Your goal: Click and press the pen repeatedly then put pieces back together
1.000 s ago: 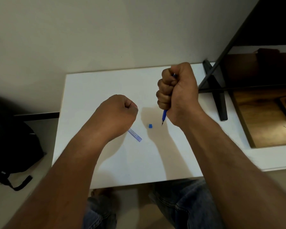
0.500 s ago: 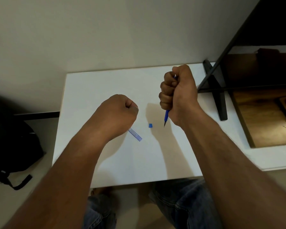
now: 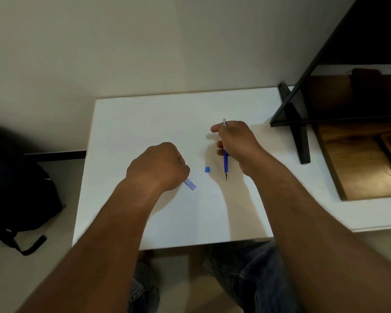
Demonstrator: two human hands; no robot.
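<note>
My right hand [image 3: 237,145] had dropped from its upright fist to the bench [image 3: 145,123], fingers loosely round the blue pen [image 3: 225,162], long axis near-to-far, tip toward me, beside the small blue cap [image 3: 207,169]; left hand [image 3: 158,166] stayed fisted on the clear tube [image 3: 190,185].

You are looking down at a white table [image 3: 127,123] pushed against a plain pale wall [image 3: 145,41]. On your right a black frame [image 3: 299,123] stands on the tabletop, one long bar of it slanting up to the top right corner. Beyond the frame lies a brown wooden board [image 3: 359,159], its near end lighter than the rest. To your left, on the pale floor [image 3: 20,279], a black backpack [image 3: 16,181] slumps beside the table, a strap trailing out from it. Under the table's near edge you see knees in blue jeans [image 3: 253,279].
</note>
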